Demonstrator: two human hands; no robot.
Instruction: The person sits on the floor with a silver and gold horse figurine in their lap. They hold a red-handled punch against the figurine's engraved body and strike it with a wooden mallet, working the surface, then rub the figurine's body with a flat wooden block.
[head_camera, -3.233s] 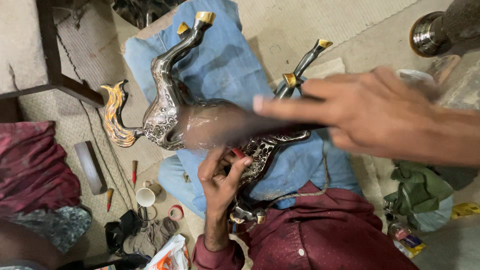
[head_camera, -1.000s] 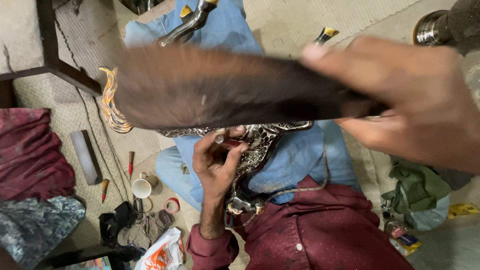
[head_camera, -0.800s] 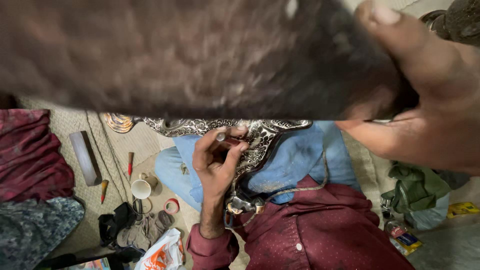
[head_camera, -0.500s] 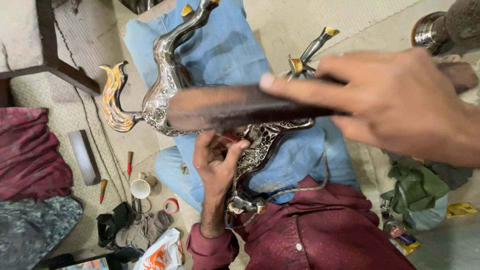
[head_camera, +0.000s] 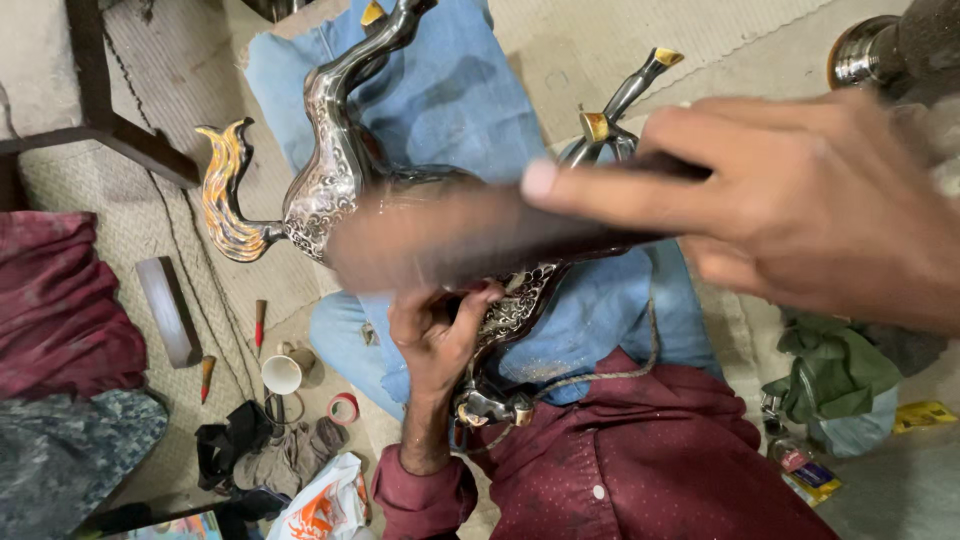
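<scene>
Silver horse figure (head_camera: 330, 190) is gripped underneath by closed left hand (head_camera: 435, 335); blurred dark brush (head_camera: 470, 235) above it is clasped by right hand (head_camera: 800, 200); 1 white cup (head_camera: 283, 372) beside it, contents unclear.

I see the metal horse figure (head_camera: 330, 190) in dark silver, chased all over with fine scrollwork; its flame-shaped tail (head_camera: 225, 195) shows gold with orange streaks; its hooves (head_camera: 595, 127) are capped in yellow gold; the blurred tool (head_camera: 470, 235) in my right hand (head_camera: 800, 200) reads dark brown; the cloth (head_camera: 470, 90) under the horse is faded blue; my shirt (head_camera: 640, 460) is maroon with tiny pale dots; the small cup (head_camera: 283, 372) is white; the tape ring (head_camera: 343, 408) is red; the rag (head_camera: 835, 365) is green.
</scene>
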